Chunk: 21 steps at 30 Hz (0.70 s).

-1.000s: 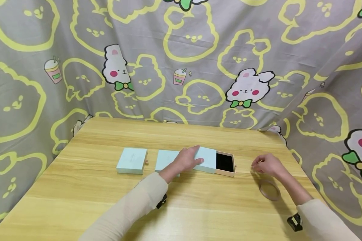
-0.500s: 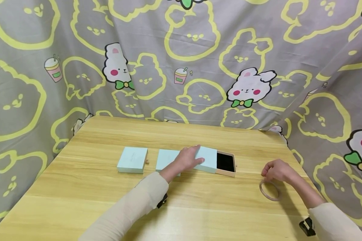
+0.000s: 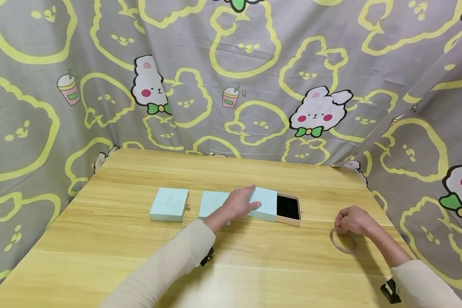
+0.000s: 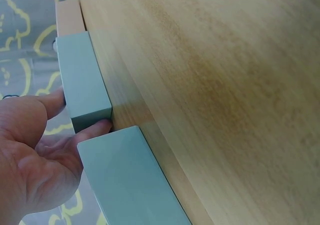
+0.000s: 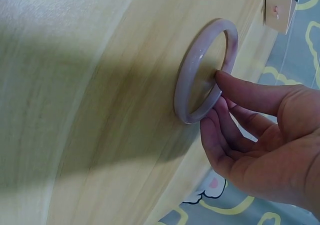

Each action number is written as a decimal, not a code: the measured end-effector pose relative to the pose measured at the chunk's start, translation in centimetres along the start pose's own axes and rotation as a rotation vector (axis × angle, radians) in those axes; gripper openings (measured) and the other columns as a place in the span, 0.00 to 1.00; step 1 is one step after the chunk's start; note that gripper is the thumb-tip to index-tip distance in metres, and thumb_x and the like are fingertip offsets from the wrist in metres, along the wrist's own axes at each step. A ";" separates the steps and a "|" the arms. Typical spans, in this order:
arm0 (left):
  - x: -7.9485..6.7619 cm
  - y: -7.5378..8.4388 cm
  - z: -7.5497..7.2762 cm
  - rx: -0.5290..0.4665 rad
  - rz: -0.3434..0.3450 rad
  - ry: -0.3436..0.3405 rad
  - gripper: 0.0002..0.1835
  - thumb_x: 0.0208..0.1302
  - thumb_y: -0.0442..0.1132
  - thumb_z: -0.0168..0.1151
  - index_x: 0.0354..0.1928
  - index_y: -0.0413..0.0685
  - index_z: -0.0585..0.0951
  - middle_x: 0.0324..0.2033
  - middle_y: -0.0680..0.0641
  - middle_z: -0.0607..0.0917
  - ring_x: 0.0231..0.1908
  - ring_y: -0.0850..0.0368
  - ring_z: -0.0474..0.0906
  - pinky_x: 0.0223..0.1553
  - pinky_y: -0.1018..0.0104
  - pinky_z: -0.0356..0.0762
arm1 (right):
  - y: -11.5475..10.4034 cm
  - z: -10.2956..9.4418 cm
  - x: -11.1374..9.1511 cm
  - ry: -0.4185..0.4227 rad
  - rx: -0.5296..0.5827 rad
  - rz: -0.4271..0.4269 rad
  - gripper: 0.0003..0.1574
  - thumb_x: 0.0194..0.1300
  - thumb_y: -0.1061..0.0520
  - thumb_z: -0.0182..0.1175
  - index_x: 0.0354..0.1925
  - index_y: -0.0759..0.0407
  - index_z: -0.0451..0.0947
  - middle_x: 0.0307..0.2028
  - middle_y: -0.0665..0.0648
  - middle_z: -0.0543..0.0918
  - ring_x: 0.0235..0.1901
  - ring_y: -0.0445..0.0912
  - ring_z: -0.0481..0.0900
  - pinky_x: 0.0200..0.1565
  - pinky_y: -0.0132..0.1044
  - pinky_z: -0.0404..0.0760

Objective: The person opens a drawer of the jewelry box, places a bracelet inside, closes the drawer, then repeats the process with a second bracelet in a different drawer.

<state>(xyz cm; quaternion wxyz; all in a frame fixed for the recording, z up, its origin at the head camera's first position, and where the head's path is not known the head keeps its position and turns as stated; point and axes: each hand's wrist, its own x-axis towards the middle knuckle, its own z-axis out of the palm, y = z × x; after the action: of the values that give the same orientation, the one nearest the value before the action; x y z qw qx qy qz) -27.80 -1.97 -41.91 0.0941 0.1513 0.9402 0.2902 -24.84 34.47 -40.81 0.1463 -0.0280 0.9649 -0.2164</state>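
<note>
A light blue drawer box lies on the table with its pink-edged tray slid partway out to the right, showing a black lining. My left hand holds the sleeve of this box; in the left wrist view its thumb is on one face and a finger presses the end. To the right, my right hand pinches a pale mauve bangle between thumb and fingers. The bangle is tilted close to the tabletop; whether it touches the wood, I cannot tell.
Two closed light blue boxes stand to the left: a middle box, partly hidden by my left hand and sleeve, and a far-left box with a small ribbon pull. A patterned curtain borders the wooden table.
My right hand has come right and toward me to the bangle and taken hold of its rim. The bangle has shifted slightly. The left hand and the boxes have stayed put.
</note>
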 end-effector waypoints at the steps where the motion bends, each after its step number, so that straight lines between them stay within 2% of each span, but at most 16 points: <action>1: 0.0 0.0 0.0 0.000 0.000 0.001 0.38 0.72 0.52 0.63 0.77 0.45 0.64 0.73 0.45 0.70 0.72 0.46 0.67 0.67 0.56 0.71 | 0.0 0.0 0.0 0.003 -0.001 -0.005 0.04 0.49 0.66 0.67 0.27 0.59 0.81 0.26 0.51 0.81 0.32 0.48 0.73 0.35 0.37 0.70; 8: 0.0 -0.1 0.1 -0.005 -0.005 0.002 0.38 0.72 0.52 0.63 0.77 0.46 0.63 0.73 0.45 0.70 0.70 0.48 0.69 0.67 0.56 0.71 | -0.2 0.2 0.3 0.031 0.010 -0.005 0.01 0.54 0.63 0.65 0.28 0.60 0.82 0.26 0.51 0.82 0.31 0.48 0.74 0.34 0.38 0.70; 15: 0.1 -0.1 0.1 -0.007 -0.002 0.004 0.38 0.72 0.51 0.63 0.77 0.45 0.64 0.73 0.45 0.70 0.64 0.51 0.75 0.61 0.59 0.74 | -0.3 0.3 0.5 0.059 0.020 -0.005 0.04 0.55 0.61 0.66 0.30 0.61 0.81 0.26 0.52 0.81 0.31 0.49 0.73 0.33 0.38 0.69; 21: 0.1 0.0 0.2 -0.015 0.007 0.006 0.37 0.72 0.50 0.63 0.77 0.44 0.64 0.73 0.45 0.70 0.71 0.48 0.68 0.70 0.56 0.68 | -0.3 0.5 0.4 0.070 0.060 0.010 0.05 0.56 0.61 0.66 0.32 0.62 0.80 0.23 0.52 0.81 0.26 0.46 0.74 0.30 0.37 0.72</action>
<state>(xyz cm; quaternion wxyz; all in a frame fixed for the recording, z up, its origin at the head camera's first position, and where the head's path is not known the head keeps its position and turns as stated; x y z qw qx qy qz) -27.83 -1.84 -42.04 0.0914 0.1530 0.9377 0.2981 -25.12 33.95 -41.28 0.1144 -0.0111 0.9626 -0.2452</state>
